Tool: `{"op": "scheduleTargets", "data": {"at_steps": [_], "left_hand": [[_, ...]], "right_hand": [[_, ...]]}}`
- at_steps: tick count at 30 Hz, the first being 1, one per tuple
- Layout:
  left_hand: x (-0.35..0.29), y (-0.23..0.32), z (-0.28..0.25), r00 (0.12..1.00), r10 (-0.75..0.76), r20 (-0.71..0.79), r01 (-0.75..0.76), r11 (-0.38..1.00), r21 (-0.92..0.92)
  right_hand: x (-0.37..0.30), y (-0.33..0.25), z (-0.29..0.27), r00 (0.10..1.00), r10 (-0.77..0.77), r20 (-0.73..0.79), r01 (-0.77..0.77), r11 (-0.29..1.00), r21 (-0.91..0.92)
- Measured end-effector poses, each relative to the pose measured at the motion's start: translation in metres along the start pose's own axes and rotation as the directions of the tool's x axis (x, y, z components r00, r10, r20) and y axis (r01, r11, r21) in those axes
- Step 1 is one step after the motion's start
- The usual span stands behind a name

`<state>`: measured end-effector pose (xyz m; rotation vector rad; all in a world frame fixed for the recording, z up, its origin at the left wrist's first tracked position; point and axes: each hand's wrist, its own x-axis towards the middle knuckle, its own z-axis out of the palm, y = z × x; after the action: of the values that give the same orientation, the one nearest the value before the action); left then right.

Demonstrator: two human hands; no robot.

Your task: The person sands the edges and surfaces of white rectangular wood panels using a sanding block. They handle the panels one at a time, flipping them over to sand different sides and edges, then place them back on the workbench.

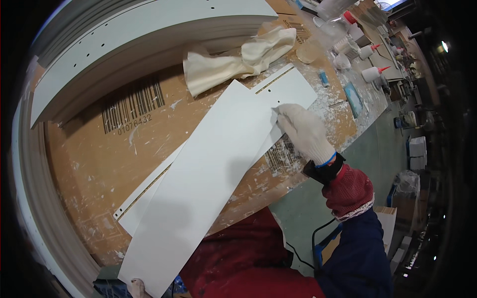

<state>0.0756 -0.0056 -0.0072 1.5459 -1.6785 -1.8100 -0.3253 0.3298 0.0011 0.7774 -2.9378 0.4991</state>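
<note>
A long plain white board (198, 164) lies slantwise across a second white board (295, 87), which has a narrow groove and small holes. My right hand (304, 130), in a white knit glove, is closed at the upper board's far right corner, fingertips pinched on its edge. Whether something small is also between those fingers cannot be made out. At the near left end of the same board, my gloved left hand (136, 288) grips the edge. Only its fingertips show; the board hides the rest.
Cardboard (89, 169) spotted with white covers the bench. A cream cloth (238, 57) lies beyond the boards, before stacked white panels (149, 22). Red-tipped bottles (373, 73), a blue-green pad (353, 99) and a small blue piece (324, 78) sit at the right.
</note>
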Motion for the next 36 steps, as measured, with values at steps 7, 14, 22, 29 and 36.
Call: {"op": "scheduleTargets", "data": {"at_steps": [7,14,22,29,36], "left_hand": [[0.014,-0.020,-0.016,0.997,-0.065,0.048,0.065,0.998,-0.004],[0.043,-0.063,-0.046,0.981,-0.134,0.139,0.129,0.991,0.048],[0.016,-0.027,-0.020,0.994,-0.091,0.061,0.090,0.996,0.014],[0.022,-0.023,-0.005,0.999,0.011,0.037,-0.009,0.998,-0.058],[0.020,-0.029,-0.009,0.998,-0.022,0.061,0.028,0.995,-0.093]], "right_hand": [[-0.010,-0.006,-0.002,0.998,-0.057,0.041,0.056,0.998,0.035],[0.008,0.002,-0.001,0.996,0.086,0.007,-0.086,0.996,0.013],[0.013,0.007,-0.010,0.990,0.126,0.057,-0.130,0.988,0.084],[0.015,0.009,-0.011,0.975,0.217,0.050,-0.220,0.973,0.063],[0.026,0.020,-0.009,0.958,0.269,0.098,-0.279,0.955,0.104]]}}
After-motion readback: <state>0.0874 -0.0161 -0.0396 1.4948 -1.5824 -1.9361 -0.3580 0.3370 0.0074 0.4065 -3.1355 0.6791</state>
